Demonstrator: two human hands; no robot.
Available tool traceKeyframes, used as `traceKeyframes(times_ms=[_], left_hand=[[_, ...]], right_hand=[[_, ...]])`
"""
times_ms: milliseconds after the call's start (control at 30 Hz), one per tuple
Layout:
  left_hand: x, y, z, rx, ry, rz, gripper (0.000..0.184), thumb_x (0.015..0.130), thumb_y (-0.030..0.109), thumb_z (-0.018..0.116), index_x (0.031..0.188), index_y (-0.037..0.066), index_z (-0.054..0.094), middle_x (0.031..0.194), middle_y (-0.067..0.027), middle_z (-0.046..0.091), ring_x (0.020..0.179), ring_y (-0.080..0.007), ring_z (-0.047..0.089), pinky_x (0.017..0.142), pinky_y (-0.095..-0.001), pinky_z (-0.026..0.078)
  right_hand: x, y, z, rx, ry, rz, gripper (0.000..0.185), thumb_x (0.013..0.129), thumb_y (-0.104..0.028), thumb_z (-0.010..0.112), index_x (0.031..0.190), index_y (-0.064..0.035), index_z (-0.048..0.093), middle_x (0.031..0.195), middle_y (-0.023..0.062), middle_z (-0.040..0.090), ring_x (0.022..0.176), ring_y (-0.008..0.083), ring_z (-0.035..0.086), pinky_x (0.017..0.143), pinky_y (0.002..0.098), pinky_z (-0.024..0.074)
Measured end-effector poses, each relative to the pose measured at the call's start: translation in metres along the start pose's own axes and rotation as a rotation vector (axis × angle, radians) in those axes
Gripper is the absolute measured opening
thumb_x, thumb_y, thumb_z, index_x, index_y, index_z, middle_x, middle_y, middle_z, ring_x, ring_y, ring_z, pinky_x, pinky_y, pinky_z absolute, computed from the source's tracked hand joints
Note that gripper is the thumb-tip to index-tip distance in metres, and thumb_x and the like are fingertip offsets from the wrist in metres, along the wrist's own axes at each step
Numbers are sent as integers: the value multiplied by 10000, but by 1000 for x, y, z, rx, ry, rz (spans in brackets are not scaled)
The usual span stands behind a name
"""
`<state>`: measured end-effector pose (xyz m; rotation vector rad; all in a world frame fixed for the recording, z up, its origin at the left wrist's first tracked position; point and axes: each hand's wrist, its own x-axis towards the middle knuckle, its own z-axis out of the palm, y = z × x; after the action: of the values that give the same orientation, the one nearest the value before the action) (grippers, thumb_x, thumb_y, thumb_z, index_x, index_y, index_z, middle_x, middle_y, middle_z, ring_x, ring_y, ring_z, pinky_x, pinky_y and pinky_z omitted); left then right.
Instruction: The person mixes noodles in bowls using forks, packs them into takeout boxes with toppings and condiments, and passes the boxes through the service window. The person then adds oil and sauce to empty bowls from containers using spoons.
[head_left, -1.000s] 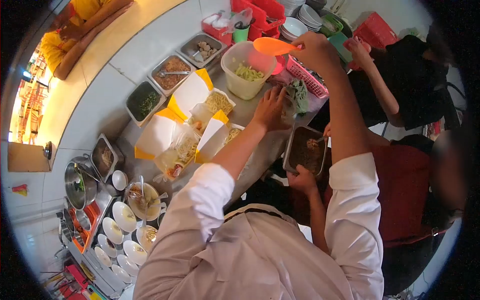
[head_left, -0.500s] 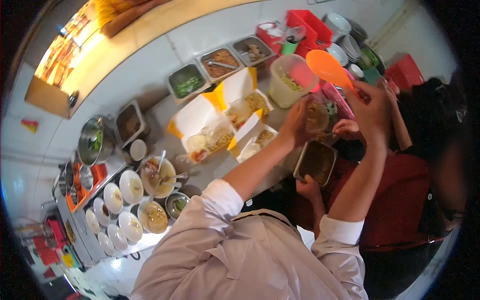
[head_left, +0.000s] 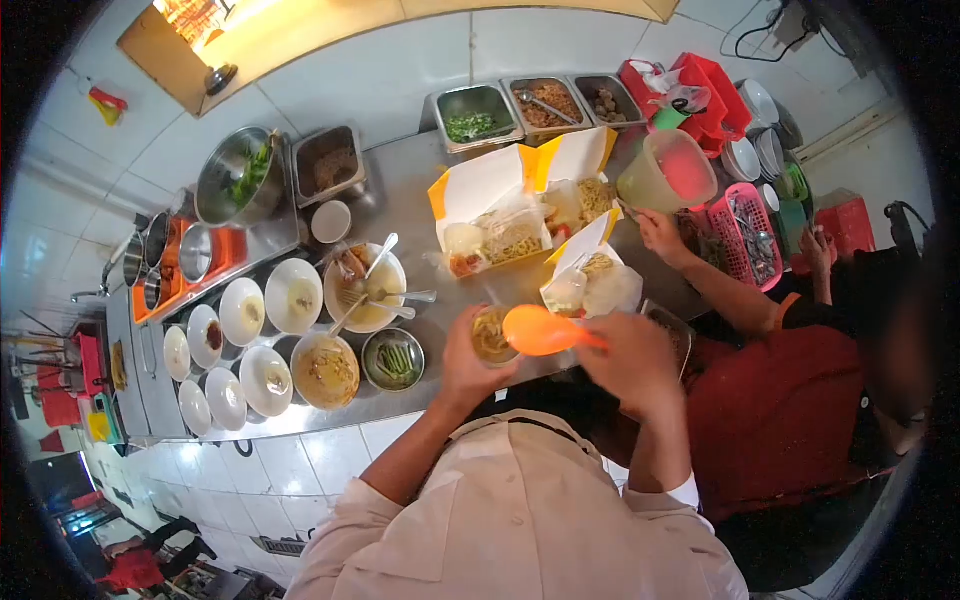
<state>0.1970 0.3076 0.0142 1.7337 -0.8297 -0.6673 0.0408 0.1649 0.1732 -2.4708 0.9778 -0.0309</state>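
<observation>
In my right hand (head_left: 640, 368) is the handle of an orange plastic ladle (head_left: 535, 330), held level in front of my chest. My left hand (head_left: 472, 362) is wrapped round a small clear cup (head_left: 490, 340) with something brownish inside. The ladle's bowl overlaps the cup's right rim from this angle; whether they touch I cannot tell. Just beyond my hands lies an open yellow-and-white takeaway box (head_left: 588, 252) with noodles and a filled plastic bag. Two more such boxes (head_left: 487, 190) stand open behind it.
At right, a co-worker's hand (head_left: 662, 238) reaches near a translucent tub (head_left: 640, 170). White bowls (head_left: 294, 290), a bowl holding cutlery (head_left: 385, 262) and a steel bowl of green vegetables (head_left: 394, 372) stand left. Steel topping trays (head_left: 478, 105) line the wall. A pink basket (head_left: 745, 235) holds cutlery.
Both my hands have come back from the right towards my chest, bringing the cup and the ladle. The co-worker's hand has moved up beside the boxes. My view has turned too.
</observation>
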Motion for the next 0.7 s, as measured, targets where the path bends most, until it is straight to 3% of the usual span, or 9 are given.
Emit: traceKeyframes(times_ms=[33, 100, 267, 400, 467, 533, 600, 667, 700], left_hand=[[-2, -12, -4, -4, 1, -3, 839, 642, 230, 896, 1327, 23, 457, 1269, -198, 572, 1153, -321, 588, 981, -421, 475], [-7, -28, -12, 298, 36, 347, 846, 613, 214, 902, 1319, 18, 479, 1245, -170, 589, 1159, -358, 567, 988, -448, 443], [-1, -46, -20, 274, -15, 339, 863, 595, 224, 908, 1318, 16, 486, 1262, -162, 594, 1179, -373, 551, 992, -464, 428], [0, -71, -17, 151, 52, 298, 870, 591, 206, 915, 1322, 11, 484, 1296, -176, 571, 1186, -372, 552, 1023, -446, 431], [-1, -73, -21, 72, 84, 224, 866, 594, 215, 919, 1318, 9, 491, 1309, -182, 562, 1189, -370, 558, 1040, -435, 434], [-1, -63, -30, 191, 70, 303, 842, 617, 209, 912, 1318, 12, 489, 1320, -182, 556, 1193, -355, 566, 1042, -416, 445], [-3, -54, -34, 165, 60, 279, 841, 616, 204, 912, 1320, 20, 491, 1324, -185, 553, 1199, -355, 564, 1034, -416, 450], [-4, -52, -38, 140, 54, 261, 839, 616, 198, 913, 1323, 29, 493, 1327, -187, 549, 1204, -354, 561, 1027, -416, 455], [-5, -54, -39, 110, 25, 286, 848, 616, 187, 915, 1328, 37, 482, 1331, -187, 547, 1207, -345, 561, 1033, -418, 453]], right_hand=[[1, -1, 27, -75, -9, -22, 206, 852, -210, 613, 832, -26, 704, 832, 181, 661, 785, 342, 669, 698, 465, 531], [6, -12, 68, -151, -24, -48, 202, 849, -203, 609, 808, -25, 695, 845, 180, 653, 787, 342, 669, 695, 470, 534], [23, -32, 131, -263, -102, -147, 225, 792, -238, 692, 803, -13, 694, 887, 157, 640, 849, 350, 650, 746, 457, 520], [40, -43, 116, -174, -114, -198, 248, 779, -248, 721, 837, -7, 703, 890, 173, 634, 903, 362, 628, 807, 472, 497], [60, -42, 97, 41, 126, -109, 273, 787, -275, 728, 870, -15, 718, 907, 190, 627, 926, 380, 607, 867, 492, 476], [98, -24, 84, 25, 286, -148, 291, 817, -300, 694, 895, -22, 730, 943, 206, 629, 947, 399, 603, 898, 480, 476], [157, 5, 82, -58, 134, -12, 350, 836, -344, 667, 951, -19, 732, 1033, 216, 662, 1008, 401, 619, 931, 469, 481], [210, 17, 77, -131, -230, 224, 382, 766, -317, 712, 964, 9, 727, 1031, 241, 693, 973, 380, 662, 903, 408, 507], [231, 29, 88, -133, -228, 219, 382, 766, -317, 712, 964, 9, 727, 1031, 241, 693, 973, 380, 662, 903, 408, 507]])
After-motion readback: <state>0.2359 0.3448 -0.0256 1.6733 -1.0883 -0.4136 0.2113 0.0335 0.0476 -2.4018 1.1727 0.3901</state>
